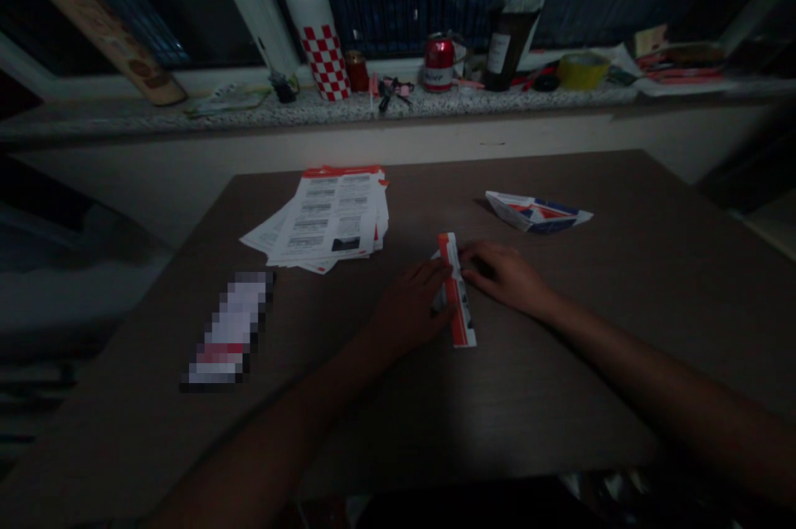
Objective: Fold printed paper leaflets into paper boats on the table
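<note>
So nearest the camera you've got the person's two bare forearms coming in from the bottom edge, and it's pretty dim overall. They reach out over a big brown wood-grain tabletop point(560, 396) that fills most of the view. Behind it at the far side runs a long speckled stone window ledge point(186, 110) with a bunch of stuff on it. On the tabletop, far left of centre, there's a fanned stack of printed sheets point(329, 218), white with red edges. Up on the ledge stands a white bottle point(314, 15) with a red and white checked base, and right of it a dark glass bottle point(507, 48). On the far right of the tabletop sits a paper boat point(536, 211), well apart from the stack. The left hand point(407, 309) has its fingers curled onto the left edge of a folded paper strip point(456, 293), gripping it. The right hand point(507, 276) lies loose and fairly flat, its fingertips touching the strip's right edge. The strip itself is white and red, lying mid-tabletop between the two hands, running near to far. Smallest bits are on the ledge: a red can point(439, 63) and a yellow tape roll point(583, 70).
</note>
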The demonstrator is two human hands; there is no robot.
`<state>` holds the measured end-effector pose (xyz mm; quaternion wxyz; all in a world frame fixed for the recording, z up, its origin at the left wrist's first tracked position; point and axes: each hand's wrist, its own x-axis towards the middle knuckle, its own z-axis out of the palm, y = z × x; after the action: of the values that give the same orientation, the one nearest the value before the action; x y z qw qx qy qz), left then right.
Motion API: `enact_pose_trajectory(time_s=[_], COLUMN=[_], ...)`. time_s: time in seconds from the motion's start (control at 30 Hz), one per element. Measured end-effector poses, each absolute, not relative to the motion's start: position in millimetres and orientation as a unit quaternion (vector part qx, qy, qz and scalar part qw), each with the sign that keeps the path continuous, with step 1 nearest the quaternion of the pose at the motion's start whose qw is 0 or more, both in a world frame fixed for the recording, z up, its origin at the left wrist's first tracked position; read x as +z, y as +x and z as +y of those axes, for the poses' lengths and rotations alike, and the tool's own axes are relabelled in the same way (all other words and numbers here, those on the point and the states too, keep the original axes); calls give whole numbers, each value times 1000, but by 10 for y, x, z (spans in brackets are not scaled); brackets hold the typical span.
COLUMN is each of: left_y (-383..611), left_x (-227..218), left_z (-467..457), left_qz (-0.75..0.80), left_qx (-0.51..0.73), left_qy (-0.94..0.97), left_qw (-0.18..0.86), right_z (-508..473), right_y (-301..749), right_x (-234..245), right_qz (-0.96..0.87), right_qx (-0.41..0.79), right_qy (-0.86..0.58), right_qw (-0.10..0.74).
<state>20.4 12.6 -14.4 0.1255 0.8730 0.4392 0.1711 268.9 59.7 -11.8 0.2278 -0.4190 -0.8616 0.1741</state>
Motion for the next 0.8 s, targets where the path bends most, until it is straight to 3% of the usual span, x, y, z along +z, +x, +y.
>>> enact_pose_trajectory(time_s=[0.8], left_y=[233], left_x=[-166], left_z=[124], left_qz=[446], left_qx=[173], left_qy=[867], left_qw=[140], right_z=[706], right_y=[2620], right_x=[-166], right_qz=[-856], right_qx=[163], right_qy=[-424], right_qw=[247])
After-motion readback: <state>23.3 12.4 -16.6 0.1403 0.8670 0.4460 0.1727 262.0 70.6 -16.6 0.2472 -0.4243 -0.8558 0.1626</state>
